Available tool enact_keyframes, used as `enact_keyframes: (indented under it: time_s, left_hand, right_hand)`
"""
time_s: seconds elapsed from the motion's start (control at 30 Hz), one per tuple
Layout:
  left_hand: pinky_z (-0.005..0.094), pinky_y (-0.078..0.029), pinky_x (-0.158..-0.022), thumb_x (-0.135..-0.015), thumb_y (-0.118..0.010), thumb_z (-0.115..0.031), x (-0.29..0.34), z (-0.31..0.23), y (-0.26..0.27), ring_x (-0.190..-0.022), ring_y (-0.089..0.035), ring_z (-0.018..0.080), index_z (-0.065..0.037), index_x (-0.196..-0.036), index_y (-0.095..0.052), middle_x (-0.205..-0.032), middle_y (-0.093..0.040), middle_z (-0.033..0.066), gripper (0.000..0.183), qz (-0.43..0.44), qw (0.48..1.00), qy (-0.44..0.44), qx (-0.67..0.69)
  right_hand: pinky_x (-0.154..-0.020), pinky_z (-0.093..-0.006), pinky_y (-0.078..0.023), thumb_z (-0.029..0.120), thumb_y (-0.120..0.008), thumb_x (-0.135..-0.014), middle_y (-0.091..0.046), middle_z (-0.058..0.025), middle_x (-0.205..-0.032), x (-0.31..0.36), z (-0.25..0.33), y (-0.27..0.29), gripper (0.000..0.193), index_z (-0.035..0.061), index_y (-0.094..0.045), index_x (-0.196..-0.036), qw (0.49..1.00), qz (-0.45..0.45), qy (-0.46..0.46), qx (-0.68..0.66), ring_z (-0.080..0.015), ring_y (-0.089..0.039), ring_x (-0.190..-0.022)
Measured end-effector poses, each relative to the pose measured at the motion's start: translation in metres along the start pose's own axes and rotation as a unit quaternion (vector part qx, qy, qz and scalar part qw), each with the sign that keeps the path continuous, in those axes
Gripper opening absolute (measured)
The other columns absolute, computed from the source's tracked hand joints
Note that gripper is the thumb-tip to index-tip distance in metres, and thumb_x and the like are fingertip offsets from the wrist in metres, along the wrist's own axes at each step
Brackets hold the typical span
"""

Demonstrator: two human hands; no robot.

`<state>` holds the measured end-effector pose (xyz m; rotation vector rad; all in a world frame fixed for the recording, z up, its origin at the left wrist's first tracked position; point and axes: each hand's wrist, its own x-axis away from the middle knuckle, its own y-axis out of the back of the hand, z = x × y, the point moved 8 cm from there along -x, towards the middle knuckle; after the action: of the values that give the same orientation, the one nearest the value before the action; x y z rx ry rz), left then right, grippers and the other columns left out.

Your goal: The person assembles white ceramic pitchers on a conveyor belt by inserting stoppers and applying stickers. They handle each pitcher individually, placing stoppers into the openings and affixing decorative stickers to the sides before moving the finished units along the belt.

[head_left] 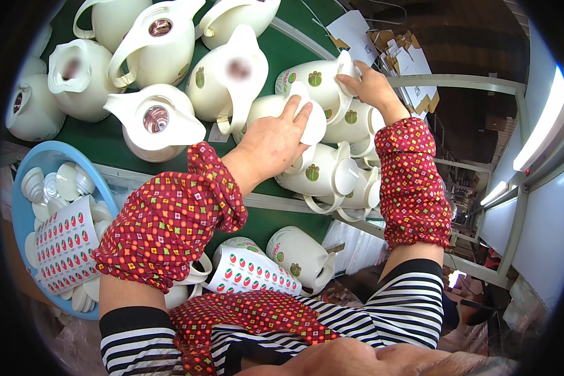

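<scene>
My left hand [271, 143] is closed over the round white lid [314, 122] of a cream thermos jug, with its fingers on the lid's top. Farther right, my right hand [371, 89] grips the lid [346, 66] of another cream thermos jug [307, 83], which has a green and pink print. Part of each lid's edge is hidden by my fingers. Nearer me, another lidded jug [304, 172] stands with more lidded jugs close beside it. To the left, several jugs without lids, such as one jug [163, 125], show shiny openings.
A blue basin [22, 182] at the left holds white lids and a sheet of red-green stickers [67, 244]. Another sticker sheet [247, 272] lies by jugs close to my body. A metal rail [263, 200] crosses the green bench. Cardboard [413, 66] is piled beyond.
</scene>
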<state>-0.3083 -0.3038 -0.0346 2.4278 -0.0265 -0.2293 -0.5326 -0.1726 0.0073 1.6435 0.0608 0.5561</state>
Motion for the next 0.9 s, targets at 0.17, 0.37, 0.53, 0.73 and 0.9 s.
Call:
enact_keyframes:
  time_s: [0.17,0.37,0.53,0.73,0.9]
  left_hand:
    - [0.0449,-0.062,-0.069,-0.089,-0.077,-0.030,0.000,0.003,-0.003,-0.076,-0.074,0.0385,-0.001,-0.148,-0.049,-0.150,-0.048,0.0263,0.072,-0.013,1.000,-0.009,-0.001]
    - [0.0443,-0.062,-0.068,-0.089,-0.078,-0.031,0.001,0.001,-0.003,-0.075,-0.074,0.0375,-0.002,-0.148,-0.049,-0.152,-0.047,0.0250,0.072,0.002,1.000,-0.007,-0.006]
    - [0.0444,-0.062,-0.068,-0.090,-0.077,-0.033,0.001,0.002,-0.003,-0.074,-0.074,0.0372,-0.003,-0.149,-0.049,-0.153,-0.047,0.0234,0.072,0.009,1.000,-0.001,-0.014]
    - [0.0446,-0.061,-0.067,-0.091,-0.076,-0.035,-0.001,0.000,-0.004,-0.075,-0.074,0.0371,-0.004,-0.149,-0.050,-0.152,-0.048,0.0221,0.072,0.015,1.000,0.001,-0.018]
    - [0.0449,-0.061,-0.067,-0.091,-0.076,-0.035,0.000,0.001,-0.005,-0.074,-0.074,0.0373,-0.004,-0.149,-0.050,-0.152,-0.049,0.0216,0.071,0.013,1.000,0.000,-0.017]
  right_hand:
    - [-0.113,-0.0412,-0.049,0.011,-0.084,-0.080,-0.060,-0.0202,-0.145,0.021,0.018,0.011,0.072,0.0165,-0.059,-0.147,0.982,0.010,0.187,-0.028,-0.0362,-0.059,-0.134]
    - [-0.118,-0.0433,-0.047,-0.008,-0.078,-0.079,-0.045,-0.0121,-0.162,0.038,0.028,0.009,0.065,0.0164,-0.062,-0.136,0.944,0.008,0.324,0.056,-0.0376,-0.050,-0.142]
    - [-0.117,-0.0447,-0.047,0.008,-0.081,-0.086,-0.041,-0.0184,-0.163,0.036,0.030,0.007,0.061,0.0172,-0.059,-0.142,0.935,0.002,0.343,0.086,-0.0396,-0.050,-0.143]
    - [-0.107,-0.0483,-0.051,0.047,-0.075,-0.092,-0.048,-0.0297,-0.154,0.009,0.004,0.004,0.071,0.0104,-0.054,-0.150,0.998,-0.023,0.050,-0.001,-0.0447,-0.060,-0.129]
    - [-0.110,-0.0442,-0.051,0.020,-0.082,-0.084,-0.054,-0.0238,-0.150,0.020,0.024,0.012,0.062,0.0122,-0.060,-0.142,0.992,0.058,0.116,0.006,-0.0402,-0.059,-0.132]
